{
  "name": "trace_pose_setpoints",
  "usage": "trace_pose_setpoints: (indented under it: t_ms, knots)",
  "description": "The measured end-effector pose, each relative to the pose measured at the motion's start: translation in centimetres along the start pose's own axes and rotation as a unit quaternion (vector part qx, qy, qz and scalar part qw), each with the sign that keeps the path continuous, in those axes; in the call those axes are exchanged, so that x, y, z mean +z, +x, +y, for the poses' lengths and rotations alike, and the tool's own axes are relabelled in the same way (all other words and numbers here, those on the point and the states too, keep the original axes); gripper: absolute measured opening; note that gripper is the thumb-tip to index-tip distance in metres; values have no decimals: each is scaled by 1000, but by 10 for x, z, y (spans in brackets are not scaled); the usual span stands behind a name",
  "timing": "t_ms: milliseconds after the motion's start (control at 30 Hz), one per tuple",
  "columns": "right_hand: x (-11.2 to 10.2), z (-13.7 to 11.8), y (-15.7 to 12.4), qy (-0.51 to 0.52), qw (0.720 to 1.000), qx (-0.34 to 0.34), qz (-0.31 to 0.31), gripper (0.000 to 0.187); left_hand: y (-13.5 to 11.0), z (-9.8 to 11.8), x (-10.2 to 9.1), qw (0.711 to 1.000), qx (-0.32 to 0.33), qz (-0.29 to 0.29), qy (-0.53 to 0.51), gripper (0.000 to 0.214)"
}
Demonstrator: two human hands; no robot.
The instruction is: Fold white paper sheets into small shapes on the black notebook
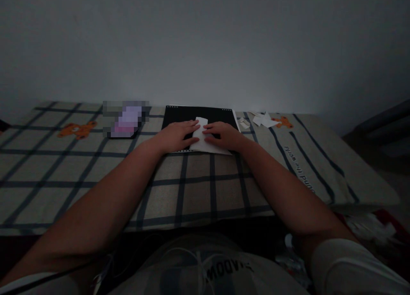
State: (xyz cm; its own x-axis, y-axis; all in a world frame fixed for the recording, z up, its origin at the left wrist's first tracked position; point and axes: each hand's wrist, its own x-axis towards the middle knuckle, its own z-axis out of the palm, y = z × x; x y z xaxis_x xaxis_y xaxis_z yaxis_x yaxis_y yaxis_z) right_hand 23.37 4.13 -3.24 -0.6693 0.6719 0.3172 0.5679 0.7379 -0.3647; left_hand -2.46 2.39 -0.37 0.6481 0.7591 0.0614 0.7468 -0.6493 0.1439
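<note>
A piece of folded white paper (209,147) lies on a black sheet or board (179,113) with small white marks along its edges. My left hand (178,135) rests at the paper's left side, fingers stretched out and their tips touching it. From the right, my right hand (224,135) lies on the paper with its fingers spread. Both hands are open, palms down. Part of the paper is hidden under the right hand.
A checked tablecloth (92,166) covers the table, which meets a plain wall (205,47). A phone-like object (128,119), partly pixelated, lies to the left. White paper scraps (265,120) are at the right, with smaller pieces (244,123) beside the black sheet.
</note>
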Motion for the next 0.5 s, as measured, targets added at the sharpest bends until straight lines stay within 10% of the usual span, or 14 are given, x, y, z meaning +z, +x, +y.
trace_pose_setpoints:
  t_ms: [500]
  knots:
    - [-12, -3, 2, -6, 999, 3, 38, 31, 1, 10, 1, 995, 72, -25, -58, 62]
